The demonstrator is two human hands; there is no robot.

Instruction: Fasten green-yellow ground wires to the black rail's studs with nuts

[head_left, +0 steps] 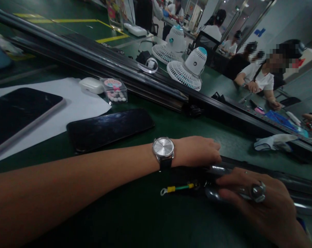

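Note:
My left hand (pixel 198 151), with a silver watch (pixel 163 147) on its wrist, reaches across the green table. Its fingers curl down at the near end of a long dark metal profile (pixel 307 193), and their tips are hidden. My right hand (pixel 264 199) is just to the right, thumb and forefinger closed together at the same end. A shiny metal piece (pixel 258 192) shows at its fingers; I cannot tell whether it is a ring or a held part. A short green-and-yellow wire with a ring terminal (pixel 177 188) sticks out leftward from the profile end.
A black phone (pixel 110 129), a tablet (pixel 21 113) on white paper (pixel 90 103), an earbud case (pixel 91 85) and a clear candy box (pixel 114 92) lie left. Long dark rails (pixel 93 57) cross behind. Beyond stand two white fans (pixel 188 69); a white glove (pixel 274 142) lies right. Several people sit farther back.

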